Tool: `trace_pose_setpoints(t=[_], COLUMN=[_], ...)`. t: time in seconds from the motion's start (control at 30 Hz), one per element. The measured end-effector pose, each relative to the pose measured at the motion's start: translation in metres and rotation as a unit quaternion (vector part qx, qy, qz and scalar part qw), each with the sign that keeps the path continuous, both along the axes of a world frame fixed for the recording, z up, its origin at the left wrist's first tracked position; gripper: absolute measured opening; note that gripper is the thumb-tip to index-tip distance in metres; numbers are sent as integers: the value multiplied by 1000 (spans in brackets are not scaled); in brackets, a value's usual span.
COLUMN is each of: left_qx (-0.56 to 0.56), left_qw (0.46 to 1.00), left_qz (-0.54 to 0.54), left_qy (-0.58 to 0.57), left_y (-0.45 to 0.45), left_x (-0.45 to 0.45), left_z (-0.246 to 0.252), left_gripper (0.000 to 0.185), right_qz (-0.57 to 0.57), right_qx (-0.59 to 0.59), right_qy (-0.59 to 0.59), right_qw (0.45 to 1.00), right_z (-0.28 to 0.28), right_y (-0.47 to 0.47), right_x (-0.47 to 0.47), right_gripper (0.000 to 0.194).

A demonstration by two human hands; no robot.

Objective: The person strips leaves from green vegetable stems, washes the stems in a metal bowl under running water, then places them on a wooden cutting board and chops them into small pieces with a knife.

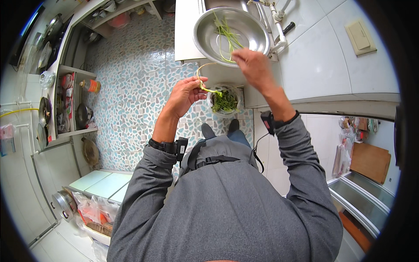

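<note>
My left hand (185,94) pinches a pale green vegetable stalk (203,86) between thumb and fingers. The stalk is bent, with one thin end curving up towards the basin. A wide stainless steel basin (199,44) stands ahead of me, and several thin green stalks (225,32) lie inside it. Over the basin's near rim is my right hand (254,68), blurred, its fingertips bunched beside the lower ends of those stalks. Whether it grips any of them is unclear. Below, between my hands, a lined bin (210,104) on the floor holds green leaves (225,102).
The basin rests at a white counter (188,32) and sink. Behind it are white pipes (279,26) and a black-handled knife (288,28). Shelves at left hold pans and an oil bottle (90,85). My shoes (207,130) stand close to the bin.
</note>
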State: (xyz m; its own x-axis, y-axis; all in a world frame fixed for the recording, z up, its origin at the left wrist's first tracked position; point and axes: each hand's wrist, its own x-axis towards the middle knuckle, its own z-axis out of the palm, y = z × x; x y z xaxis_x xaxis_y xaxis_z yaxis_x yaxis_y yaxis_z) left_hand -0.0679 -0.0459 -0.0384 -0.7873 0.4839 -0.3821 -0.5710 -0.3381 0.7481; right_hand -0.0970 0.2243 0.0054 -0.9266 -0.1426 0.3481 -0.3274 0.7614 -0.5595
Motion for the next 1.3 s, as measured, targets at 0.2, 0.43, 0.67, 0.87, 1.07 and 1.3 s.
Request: trace_pose_setpoints(t=[0.2,0.43,0.67,0.87,1.07,1.3], left_qx=[-21,-135,-188,-304,-224,-283], left_qw=[999,987,971,930,968,943], left_qz=[29,27,-43,-106,-96,-120], left_qy=[-10,-79,-141,-176,-64,129], left_y=[0,-4,35,87,87,96], left_x=[6,20,29,13,13,2], left_z=[-7,-64,-131,-141,-90,-16], left_gripper=[29,18,15,58,38,22], right_qz=[-42,-43,-92,-79,-41,-31], right_qx=[19,-149,-278,-131,-269,-125], right_qy=[105,-76,-332,-309,-352,-415], right_qw=[993,985,897,939,896,901], right_z=[53,10,-50,-66,-59,-75], right_y=[4,36,73,83,60,43], right_x=[-97,-3,109,132,97,66], right_gripper=[45,37,35,47,40,37])
